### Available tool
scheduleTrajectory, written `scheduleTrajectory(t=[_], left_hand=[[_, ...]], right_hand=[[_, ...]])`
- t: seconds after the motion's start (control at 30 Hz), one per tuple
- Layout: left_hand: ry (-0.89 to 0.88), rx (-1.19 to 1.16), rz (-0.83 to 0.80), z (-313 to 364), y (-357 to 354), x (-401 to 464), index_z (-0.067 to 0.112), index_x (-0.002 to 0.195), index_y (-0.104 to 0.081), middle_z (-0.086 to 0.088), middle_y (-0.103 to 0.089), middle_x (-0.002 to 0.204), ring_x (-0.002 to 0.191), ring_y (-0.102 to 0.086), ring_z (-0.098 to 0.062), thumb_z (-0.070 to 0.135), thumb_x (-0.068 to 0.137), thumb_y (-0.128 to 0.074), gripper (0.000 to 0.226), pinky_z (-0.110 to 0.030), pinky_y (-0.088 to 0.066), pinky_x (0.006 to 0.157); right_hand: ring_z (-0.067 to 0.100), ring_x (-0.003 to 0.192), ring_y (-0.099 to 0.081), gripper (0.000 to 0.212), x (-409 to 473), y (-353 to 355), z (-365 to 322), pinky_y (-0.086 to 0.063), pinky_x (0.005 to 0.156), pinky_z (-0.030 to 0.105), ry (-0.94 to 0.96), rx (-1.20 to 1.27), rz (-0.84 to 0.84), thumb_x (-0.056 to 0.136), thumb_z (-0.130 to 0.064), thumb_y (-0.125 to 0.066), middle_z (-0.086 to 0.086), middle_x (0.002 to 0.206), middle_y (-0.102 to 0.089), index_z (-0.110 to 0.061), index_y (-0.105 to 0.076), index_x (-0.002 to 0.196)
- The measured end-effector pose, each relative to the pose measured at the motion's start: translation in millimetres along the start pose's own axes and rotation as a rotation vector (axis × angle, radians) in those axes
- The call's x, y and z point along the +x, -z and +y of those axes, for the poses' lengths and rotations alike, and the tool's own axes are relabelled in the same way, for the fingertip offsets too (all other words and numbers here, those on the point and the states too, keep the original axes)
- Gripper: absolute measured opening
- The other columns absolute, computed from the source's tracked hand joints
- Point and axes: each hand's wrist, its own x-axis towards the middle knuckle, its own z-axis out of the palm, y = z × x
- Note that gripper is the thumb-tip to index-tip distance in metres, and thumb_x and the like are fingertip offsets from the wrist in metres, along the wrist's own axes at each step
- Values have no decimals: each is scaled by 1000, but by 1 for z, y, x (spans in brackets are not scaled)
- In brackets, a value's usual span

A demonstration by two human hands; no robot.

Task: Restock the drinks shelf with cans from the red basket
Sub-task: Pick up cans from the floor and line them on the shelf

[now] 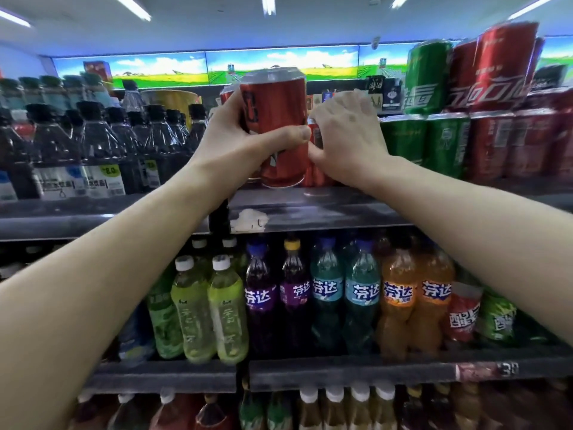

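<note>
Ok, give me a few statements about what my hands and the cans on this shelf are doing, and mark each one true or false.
1. The left hand holds a red can. True.
2. The right hand hangs idle by the lower shelf. False: it is up at the top shelf, on another red can.
3. Green cans stand right of the hands. True.
4. The bottles below the hands are all orange. False: green, purple, blue and orange bottles stand there.

The right hand (pixel 344 135) covers most of a red can (pixel 314 135) on the shelf; its fingers perhaps grip it. Bottom-row bottles (pixel 335 408) are cut off.
</note>
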Motion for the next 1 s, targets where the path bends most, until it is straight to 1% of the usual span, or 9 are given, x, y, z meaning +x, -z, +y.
scheduleTrajectory(t=[0.13, 0.27, 0.37, 0.43, 0.53, 0.63, 0.73, 0.87, 1.0], left_hand=[[-2, -14, -44, -6, 2, 8, 29, 115, -65, 11, -77, 100, 93, -75, -5, 24, 82, -87, 40, -20, -60, 76], [20, -37, -54, -16, 3, 11, 28, 114, -66, 5, -78, 102, 94, -77, -13, 25, 79, -90, 43, -34, -64, 85], [23, -33, -55, -19, 3, 15, 31, 112, -66, 3, -79, 103, 96, -77, -17, 29, 76, -92, 44, -41, -64, 89], [24, -25, -55, -17, 1, 16, 32, 112, -65, 5, -78, 102, 95, -76, -15, 30, 76, -92, 44, -37, -64, 85], [6, -10, -56, -13, -1, 18, 32, 112, -64, 9, -77, 97, 89, -76, -9, 35, 76, -91, 44, -30, -63, 76], [-24, 3, -60, -10, -6, 19, 27, 117, -66, 5, -78, 101, 92, -77, -12, 35, 78, -90, 46, -33, -64, 80], [-75, 21, -96, -7, -10, 22, 25, 123, -68, 6, -80, 104, 96, -77, -9, 28, 83, -87, 45, -34, -64, 86], [-85, 71, -106, 0, -14, 31, 29, 124, -66, 7, -79, 100, 92, -77, -7, 44, 86, -81, 43, -28, -63, 82], [-144, 148, -115, 9, -16, 47, 29, 122, -64, 11, -77, 95, 87, -74, -1, 52, 92, -71, 39, -20, -59, 73]], right_hand=[[35, 124, -49, 43, -4, 0, -3, -24, 118, 54, 54, 18, 23, 96, -37, -46, 17, 118, -64, -8, -55, 127], [33, 128, -47, 42, -4, 5, 2, -24, 119, 50, 11, 134, 0, 96, -35, -45, 14, 122, -63, -11, -56, 129], [23, 129, -48, 49, -8, 25, 0, -35, 113, 44, -157, 613, 30, 92, -30, -43, 3, 129, -63, -18, -57, 137], [18, 124, -56, 48, -10, 42, -2, -42, 109, 43, -235, 1036, -37, 90, -32, -41, 1, 126, -67, -16, -64, 129], [25, 113, -66, 42, -14, 59, -6, -53, 96, 41, -161, 1386, -222, 102, -37, -43, 12, 120, -71, -8, -69, 117], [17, 102, -73, 38, -16, 64, -12, -60, 88, 32, -153, 1301, -235, 97, -43, -63, 4, 112, -75, -13, -68, 121], [15, 97, -75, 38, -13, 62, -13, -62, 88, 35, -200, 1278, -173, 89, -32, -78, 3, 109, -77, -15, -68, 122], [23, 95, -77, 32, -8, 68, -7, -62, 87, 43, -238, 1338, -122, 87, -29, -80, 9, 103, -78, -11, -73, 113], [22, 92, -77, 33, 1, 78, -2, -63, 85, 41, -257, 1347, -52, 86, -29, -80, 9, 101, -79, -9, -73, 112]])
